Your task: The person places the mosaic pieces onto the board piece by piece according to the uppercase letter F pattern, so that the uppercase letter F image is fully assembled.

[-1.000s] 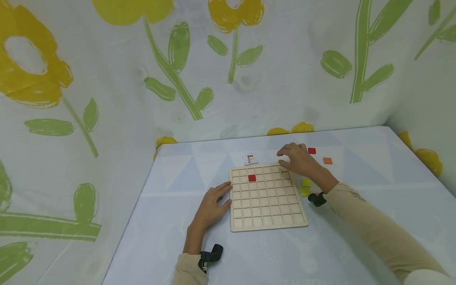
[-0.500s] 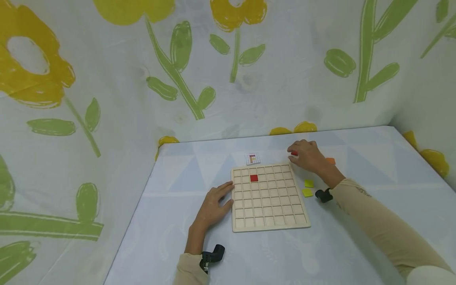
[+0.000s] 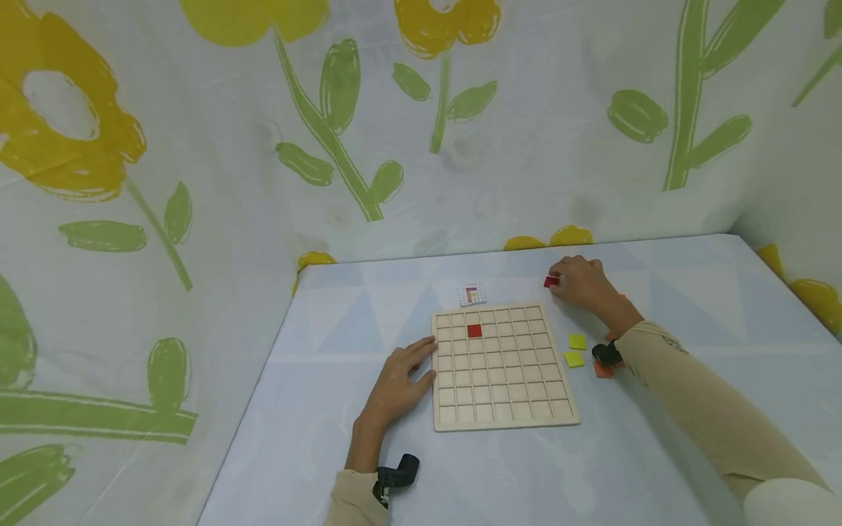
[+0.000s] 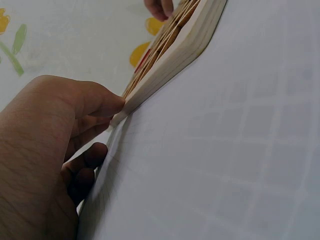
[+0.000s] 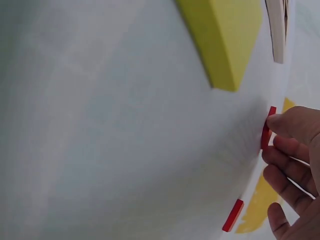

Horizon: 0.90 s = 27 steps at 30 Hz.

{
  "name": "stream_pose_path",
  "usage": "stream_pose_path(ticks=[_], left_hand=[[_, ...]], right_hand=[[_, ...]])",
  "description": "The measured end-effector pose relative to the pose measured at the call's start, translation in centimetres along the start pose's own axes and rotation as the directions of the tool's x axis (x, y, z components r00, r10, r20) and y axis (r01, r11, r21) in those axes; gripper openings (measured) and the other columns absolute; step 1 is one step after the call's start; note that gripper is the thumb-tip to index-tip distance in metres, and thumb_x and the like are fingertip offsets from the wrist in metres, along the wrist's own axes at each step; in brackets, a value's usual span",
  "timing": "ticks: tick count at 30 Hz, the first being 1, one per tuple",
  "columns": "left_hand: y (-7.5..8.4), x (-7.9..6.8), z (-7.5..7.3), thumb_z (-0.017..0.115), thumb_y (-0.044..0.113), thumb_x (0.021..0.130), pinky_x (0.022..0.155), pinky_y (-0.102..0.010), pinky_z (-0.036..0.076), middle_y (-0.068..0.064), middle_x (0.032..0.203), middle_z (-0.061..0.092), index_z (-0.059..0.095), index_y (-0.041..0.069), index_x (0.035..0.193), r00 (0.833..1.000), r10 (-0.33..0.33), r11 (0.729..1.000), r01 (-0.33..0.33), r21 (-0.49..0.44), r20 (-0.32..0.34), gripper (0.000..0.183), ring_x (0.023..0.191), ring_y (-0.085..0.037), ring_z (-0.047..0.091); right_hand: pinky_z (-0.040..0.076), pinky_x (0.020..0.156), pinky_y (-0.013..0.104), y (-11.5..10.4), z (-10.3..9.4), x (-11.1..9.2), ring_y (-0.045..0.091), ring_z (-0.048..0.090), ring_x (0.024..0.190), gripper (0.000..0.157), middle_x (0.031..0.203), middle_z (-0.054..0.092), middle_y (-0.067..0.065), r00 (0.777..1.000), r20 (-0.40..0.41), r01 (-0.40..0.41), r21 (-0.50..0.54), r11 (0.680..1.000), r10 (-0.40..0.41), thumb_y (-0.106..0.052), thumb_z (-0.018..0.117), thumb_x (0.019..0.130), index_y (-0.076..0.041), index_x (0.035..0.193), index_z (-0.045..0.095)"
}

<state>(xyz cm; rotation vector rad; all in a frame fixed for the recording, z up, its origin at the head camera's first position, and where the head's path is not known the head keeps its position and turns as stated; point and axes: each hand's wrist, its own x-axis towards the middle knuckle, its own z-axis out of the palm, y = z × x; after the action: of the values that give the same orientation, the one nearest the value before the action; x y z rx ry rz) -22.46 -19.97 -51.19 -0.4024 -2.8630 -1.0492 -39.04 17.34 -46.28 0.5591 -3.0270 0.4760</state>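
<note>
Right grip point(image 3: 582, 283): has shifted rightward from above the far-right corner of the gridded wooden board point(image 3: 509, 386); now pinches a red tile point(image 3: 549, 282).
Pinched tile: just beyond that corner.
Left grip point(image 3: 397, 383): fingers extended, touching the board's left edge.
Board: holds a red square point(image 3: 474, 331).
Right side: two yellow tiles point(image 3: 577, 342) near, orange tile point(image 3: 603, 370) farther out.
Far side: pattern card point(image 3: 472, 294) on the tabletop point(image 3: 513, 478).

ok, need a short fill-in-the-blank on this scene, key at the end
1. The pinched tile in the right hand is coloured ____.
2. In the head view, the left hand touches the grid board along its ____ edge.
3. Only ____ seated tile lies in the board's cells.
4. The two loose tiles nearest the board's right edge are ____.

Key: red; left; one; yellow
</note>
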Motion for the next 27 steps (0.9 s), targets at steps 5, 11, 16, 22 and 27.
stream_pose_path(ticks=[5,11,16,22,27], left_hand=[[0.1,0.0,0.0,0.065,0.023,0.094,0.107,-0.046,0.038,0.014,0.152,0.046,0.057,0.021,0.144,1.0,0.022,1.0,-0.022,0.002,-0.006,0.051,0.118,-0.015,0.055],[0.2,0.0,-0.2,0.065,0.023,0.095,0.118,-0.046,0.022,0.012,0.152,0.045,0.055,0.02,0.145,0.999,0.032,0.999,-0.031,-0.011,0.005,0.051,0.132,-0.015,0.05],[0.1,0.0,-0.2,0.064,0.023,0.096,0.111,-0.048,0.033,0.012,0.153,0.045,0.056,0.019,0.145,0.999,0.035,0.999,-0.035,-0.006,0.002,0.05,0.123,-0.016,0.054],[-0.1,-0.1,-0.1,0.065,0.023,0.094,0.103,-0.045,0.04,0.015,0.152,0.045,0.057,0.021,0.144,1.0,0.011,1.0,-0.011,0.011,-0.005,0.05,0.115,-0.014,0.055],[-0.1,-0.1,0.1,0.065,0.023,0.095,0.106,-0.046,0.039,0.013,0.152,0.045,0.057,0.02,0.144,0.999,0.031,1.0,-0.031,0.007,-0.011,0.05,0.121,-0.015,0.054]], right_hand=[[0.03,0.096,0.065,0.2,-0.2,0.1,0.041,0.05,0.112,0.03,0.115,0.064,0.02,0.999,0.015,-0.033,-0.013,0.999,0.033,-0.013,0.067,0.091,0.003,0.116,0.068],[0.028,0.097,0.065,0.0,-0.8,-0.3,0.039,0.051,0.108,0.026,0.109,0.066,0.018,1.0,-0.004,-0.002,0.016,1.0,0.002,-0.012,0.071,0.089,0.002,0.112,0.071],[0.027,0.094,0.062,-0.2,-1.0,-1.0,0.037,0.051,0.107,0.025,0.108,0.068,0.016,0.999,-0.032,0.03,0.053,0.998,-0.029,-0.012,0.072,0.089,0.001,0.11,0.072],[0.029,0.094,0.061,-1.2,-1.1,-2.0,0.035,0.054,0.105,0.024,0.107,0.069,0.013,0.991,-0.07,0.118,0.069,0.991,-0.113,-0.014,0.075,0.089,-0.002,0.109,0.072],[0.029,0.094,0.062,-2.3,-1.2,-2.9,0.034,0.055,0.107,0.019,0.109,0.07,0.011,0.98,-0.093,0.179,0.056,0.982,-0.174,-0.013,0.076,0.088,-0.006,0.106,0.074]])
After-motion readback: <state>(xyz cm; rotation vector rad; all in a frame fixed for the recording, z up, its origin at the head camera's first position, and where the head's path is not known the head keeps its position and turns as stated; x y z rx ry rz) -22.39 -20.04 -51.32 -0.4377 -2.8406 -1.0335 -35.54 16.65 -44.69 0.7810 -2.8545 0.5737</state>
